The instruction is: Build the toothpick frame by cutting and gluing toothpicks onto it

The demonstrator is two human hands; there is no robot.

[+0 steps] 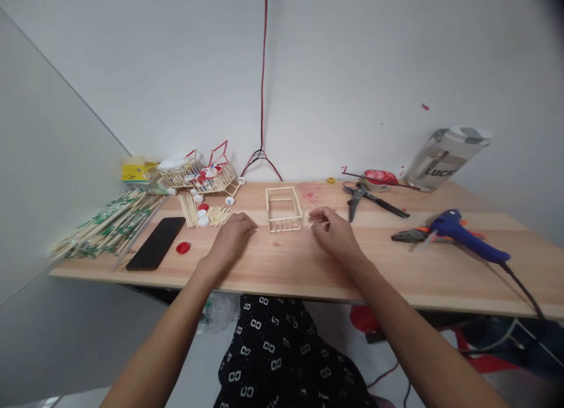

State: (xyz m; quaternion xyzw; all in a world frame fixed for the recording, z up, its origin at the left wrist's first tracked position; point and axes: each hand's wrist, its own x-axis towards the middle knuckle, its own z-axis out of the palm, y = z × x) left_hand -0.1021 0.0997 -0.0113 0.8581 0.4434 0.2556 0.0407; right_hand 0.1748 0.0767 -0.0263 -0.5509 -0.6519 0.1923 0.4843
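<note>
A small open box frame of thin wooden sticks [285,226] stands on the table between my hands, with short uprights along its near side. My right hand [333,233] is just right of it, fingers pinched on a short wooden stick [311,224]. To the left of the frame, my left hand [232,237] rests low over the table. Its fingers are closed, and a pale stick tip [256,229] pokes out at the fingertips. Behind my left hand lie short cut sticks [219,214] and a row of longer sticks [188,210].
Two miniature stick carts [215,181] stand at the back left. Bottle caps [183,247], a phone [156,243] and bundled skewers [110,223] lie left. At right are cutters [374,200], pliers [408,236], a blue glue gun [469,237] and a leaning can [447,158].
</note>
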